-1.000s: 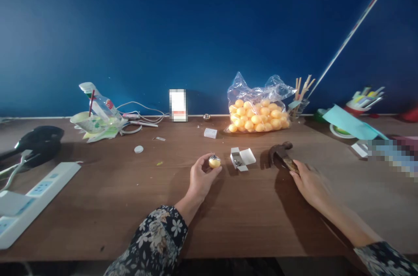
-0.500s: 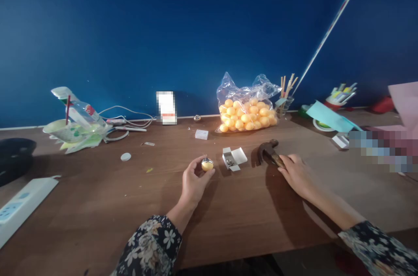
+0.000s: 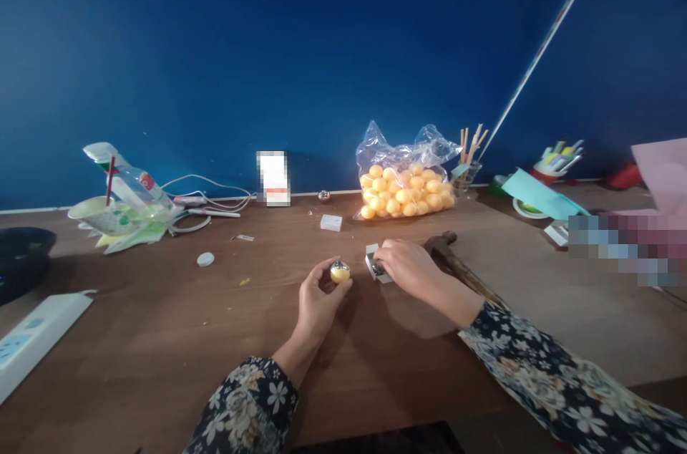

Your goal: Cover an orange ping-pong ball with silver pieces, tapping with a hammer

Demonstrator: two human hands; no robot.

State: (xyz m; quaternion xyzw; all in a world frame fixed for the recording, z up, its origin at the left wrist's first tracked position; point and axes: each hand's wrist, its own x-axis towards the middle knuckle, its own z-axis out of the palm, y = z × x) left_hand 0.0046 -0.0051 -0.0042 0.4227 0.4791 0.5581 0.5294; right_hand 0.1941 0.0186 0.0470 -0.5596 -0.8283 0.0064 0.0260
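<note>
Wall surface, flat and deep blue [image 3: 187, 46], is set behind a brown wood-grain table [image 3: 161, 318]. At the rear of the table, a clear plastic bag [image 3: 376, 142] is filled with many pale yellow balls [image 3: 403, 196], all apparently bare. At the far left, a long white power strip [image 3: 37, 336] is seen. A hammer with a dark head and a worn wooden handle [image 3: 466, 275] is laid down near the right forearm, with no hand closed on it.

The bare right hand [image 3: 411, 268] is lowered over a small open white cardboard box [image 3: 371, 252], in which small shiny metal pieces [image 3: 378, 268] are partly seen. Its fingertips are hidden, so whether anything is held by that grip cannot be told. A small closed white box [image 3: 331, 223] is placed farther back.

By the bare left hand [image 3: 316, 300], a yellow ball capped in silver metal [image 3: 340, 273] is grasped between thumb and fingers, just left of the open box. Its upper part is already covered; its lower part is left yellow, so the covering is judged to be about half done. By the wall, a small silvery round object [image 3: 323, 195] is seen, perhaps a finished one.
</note>
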